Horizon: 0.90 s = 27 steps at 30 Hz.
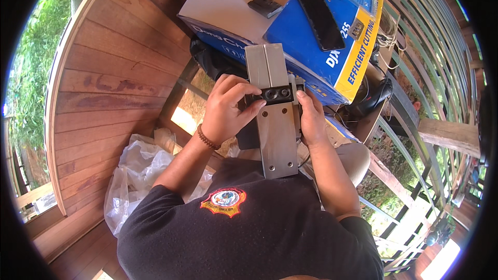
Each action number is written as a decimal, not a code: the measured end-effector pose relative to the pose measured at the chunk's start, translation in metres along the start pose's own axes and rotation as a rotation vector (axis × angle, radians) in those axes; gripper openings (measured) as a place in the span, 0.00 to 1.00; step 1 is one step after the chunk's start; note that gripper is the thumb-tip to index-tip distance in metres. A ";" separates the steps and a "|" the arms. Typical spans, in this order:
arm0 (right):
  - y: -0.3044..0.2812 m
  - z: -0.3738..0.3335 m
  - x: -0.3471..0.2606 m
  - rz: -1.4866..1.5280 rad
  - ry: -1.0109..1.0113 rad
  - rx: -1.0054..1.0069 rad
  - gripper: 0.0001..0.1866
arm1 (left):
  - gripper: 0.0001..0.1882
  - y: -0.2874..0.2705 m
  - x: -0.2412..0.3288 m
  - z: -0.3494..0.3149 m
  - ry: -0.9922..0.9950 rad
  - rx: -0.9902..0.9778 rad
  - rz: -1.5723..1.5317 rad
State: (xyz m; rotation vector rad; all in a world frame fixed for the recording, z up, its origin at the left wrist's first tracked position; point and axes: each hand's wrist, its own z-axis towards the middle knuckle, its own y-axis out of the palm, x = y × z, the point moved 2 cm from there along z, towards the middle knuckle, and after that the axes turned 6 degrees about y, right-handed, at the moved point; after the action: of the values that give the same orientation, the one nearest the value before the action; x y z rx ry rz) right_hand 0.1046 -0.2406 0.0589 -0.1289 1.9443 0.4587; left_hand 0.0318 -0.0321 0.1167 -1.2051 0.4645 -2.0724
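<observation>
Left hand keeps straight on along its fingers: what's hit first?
The black rectangular block with two round recesses, right at the left hand's fingertips. What lies beyond is harder to call; depth is unclear from this single view.

Left hand [228, 105] is near mid-frame, thumb and index in a pinch. Right hand [313, 119] is just right of center, thumb up, fingers mostly hidden. Both forearms [188, 162] angle inward.
</observation>
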 end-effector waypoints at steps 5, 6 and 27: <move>-0.001 -0.001 0.000 0.003 0.026 -0.006 0.29 | 0.13 -0.001 -0.002 0.001 -0.016 0.017 -0.030; -0.001 -0.001 -0.001 0.005 0.030 -0.008 0.29 | 0.13 -0.001 -0.002 0.002 -0.012 0.014 -0.031; -0.006 0.014 0.028 -0.266 -0.024 0.061 0.33 | 0.13 0.004 -0.011 0.001 0.068 -0.085 0.018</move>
State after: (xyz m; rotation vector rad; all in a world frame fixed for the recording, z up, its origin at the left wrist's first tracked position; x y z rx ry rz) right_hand 0.1072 -0.2371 0.0275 -0.3362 1.8823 0.2236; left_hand 0.0376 -0.0274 0.1081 -1.1775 0.5988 -2.1021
